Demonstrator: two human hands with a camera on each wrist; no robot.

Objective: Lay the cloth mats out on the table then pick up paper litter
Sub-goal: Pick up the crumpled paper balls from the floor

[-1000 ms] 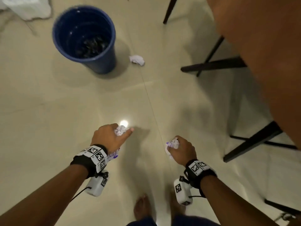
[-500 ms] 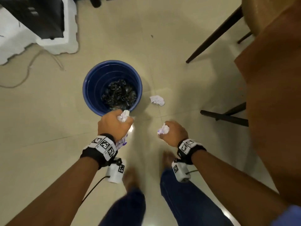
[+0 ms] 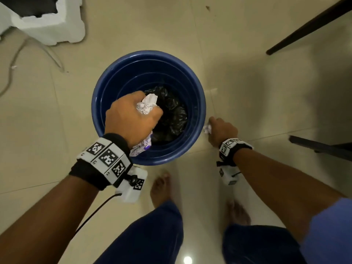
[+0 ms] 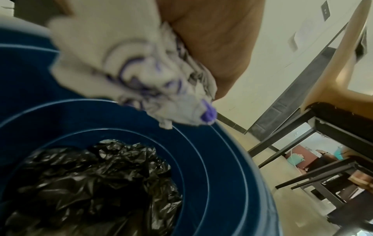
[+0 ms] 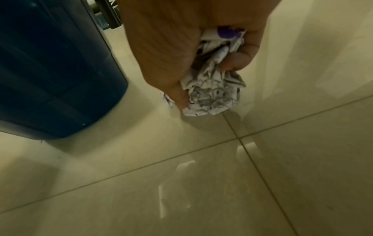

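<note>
A blue bin [image 3: 196, 88] stands on the tiled floor with crumpled black plastic [image 3: 171, 115] at its bottom. My left hand [image 3: 133, 119] hovers over the bin's open top, gripping crumpled white paper with purple print [image 3: 146, 105]; the paper [image 4: 141, 71] hangs blurred above the bin [image 4: 222, 167] in the left wrist view. My right hand [image 3: 221, 130] is low beside the bin's right wall, holding a crumpled paper wad [image 3: 207, 128] down near the floor. In the right wrist view the fingers [image 5: 236, 62] curl around this paper [image 5: 212, 95].
Dark table and chair legs [image 3: 308, 25] stand at the right, another leg [image 3: 322, 147] close to my right hand. A white foam block [image 3: 51, 29] and a loose cable [image 3: 11, 73] lie at the back left. My bare feet [image 3: 160, 187] stand just before the bin.
I have stepped up to the bin. My left hand moved from in front of it to over its opening; my right hand dropped to where a loose paper lay beside the bin.
</note>
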